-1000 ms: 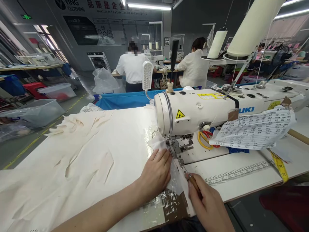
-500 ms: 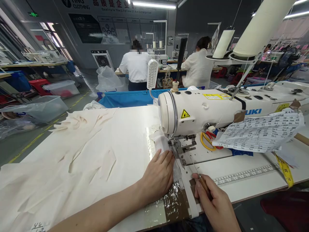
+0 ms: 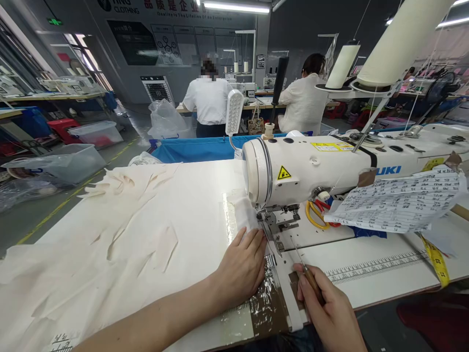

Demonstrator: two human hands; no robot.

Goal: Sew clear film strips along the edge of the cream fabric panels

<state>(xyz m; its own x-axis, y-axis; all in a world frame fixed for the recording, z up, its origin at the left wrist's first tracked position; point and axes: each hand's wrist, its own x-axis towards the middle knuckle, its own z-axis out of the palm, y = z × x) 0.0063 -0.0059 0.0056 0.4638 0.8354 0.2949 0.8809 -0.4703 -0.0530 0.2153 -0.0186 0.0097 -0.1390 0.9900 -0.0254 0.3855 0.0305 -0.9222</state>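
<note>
Since a second ago, the right hand (image 3: 328, 303) has drawn its awl (image 3: 311, 281) back to the right, off the strip (image 3: 287, 288), and more of the cloth (image 3: 245, 214) now shows beyond the left fingertips. Through the head camera I see my right fingers closed around the awl's wooden handle, its thin metal shaft pointing forward and slightly left, near the stitching parts. The left hand (image 3: 244, 261) lies palm down with fingers together and stretched forward, pressing on the cloth rather than grasping it; I cannot see its underside. That white cloth lies just left of the metal foot (image 3: 270, 227), under the head of a white sewing machine (image 3: 304, 171). Between my two hands, the narrow white strip runs from the foot to the table's near edge, beside shiny brown tape (image 3: 271, 305). Right of the foot rest scissors (image 3: 315, 215) with yellow and red handles, then a sheet of handwritten paper (image 3: 399, 203), a yellow tape measure (image 3: 436, 261) hanging below it, and a printed ruler (image 3: 377, 265) along the table. To the left spreads a heap of cream fabric (image 3: 120, 230). Past the machine I find a lamp (image 3: 234, 112), a blue cloth bin (image 3: 201, 150) and two people seated with their backs to me.
</note>
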